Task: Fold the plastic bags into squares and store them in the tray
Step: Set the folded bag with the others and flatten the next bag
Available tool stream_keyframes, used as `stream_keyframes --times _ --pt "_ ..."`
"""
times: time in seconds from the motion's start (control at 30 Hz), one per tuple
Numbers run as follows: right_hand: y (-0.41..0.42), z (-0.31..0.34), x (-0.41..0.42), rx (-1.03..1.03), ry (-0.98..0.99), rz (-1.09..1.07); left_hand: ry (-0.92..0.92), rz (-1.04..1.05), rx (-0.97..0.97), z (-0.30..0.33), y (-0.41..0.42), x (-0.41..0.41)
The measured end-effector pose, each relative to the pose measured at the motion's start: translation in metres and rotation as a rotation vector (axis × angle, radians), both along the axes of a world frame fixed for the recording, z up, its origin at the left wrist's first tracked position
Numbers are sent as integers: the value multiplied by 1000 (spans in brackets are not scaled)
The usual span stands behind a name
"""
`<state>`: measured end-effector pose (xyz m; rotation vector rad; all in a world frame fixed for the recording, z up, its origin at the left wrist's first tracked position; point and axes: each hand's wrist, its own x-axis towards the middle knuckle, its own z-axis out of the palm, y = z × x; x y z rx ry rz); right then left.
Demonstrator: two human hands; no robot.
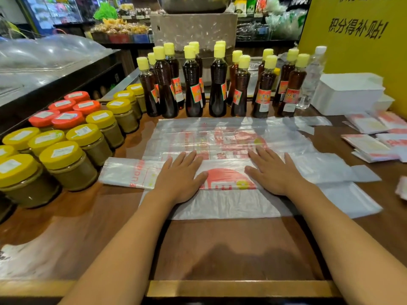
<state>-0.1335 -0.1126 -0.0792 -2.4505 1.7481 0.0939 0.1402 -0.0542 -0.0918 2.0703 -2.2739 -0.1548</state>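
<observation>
Folded plastic bag strip: we find its long axis left-right across the counter's middle. Left hand, right hand: flat, fingers straight, pressing it, equally near.

A glossy brown wooden counter, edged in pale wood, is seen under soft indoor light. A yellow wall panel printed with black characters is set at the far right. Stocked shop shelves and a grey stone block are seen behind.
</observation>
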Motion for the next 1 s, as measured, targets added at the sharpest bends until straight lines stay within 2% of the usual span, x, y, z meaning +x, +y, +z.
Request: stream_keyframes --times 0.1,0.23,0.37,0.4,0.47,0.57,0.87,1.0 --pt "8 3 7 -59 22 -59 13 2 6 -1 2 -4" --pt "35 19 63 -195 -109 89 60 47 -26 -1 7 -11" --pt "57 26 93 141 -513 50 282 -61 -75 -1 14 -32" --pt "62 18 93 119 -504 42 279 -102 -66 0 15 -36" --pt "66 -1 90 -20 -316 25 155 -123 -20 2 20 -39" --pt "62 -11 92 -64 -135 -2 60 -24 51 7 28 -18" --pt "64 -11 96 -70 -75 16 18 185 -4 -1 55 81" --pt "67 -13 96 -79 -102 24 3 246 90 8 63 89"
